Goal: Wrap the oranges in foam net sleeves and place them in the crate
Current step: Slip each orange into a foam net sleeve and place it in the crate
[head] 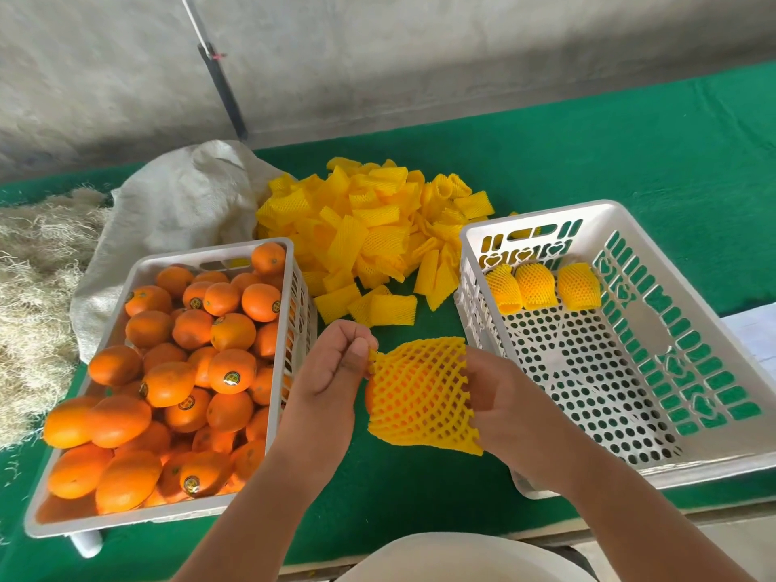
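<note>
Green table (630, 170): crate (714, 451) with three sleeved oranges (535, 285)

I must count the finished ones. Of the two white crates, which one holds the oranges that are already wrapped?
The right crate, beside the right hand: three wrapped oranges lie along its far wall. The left crate holds only bare oranges.
</note>
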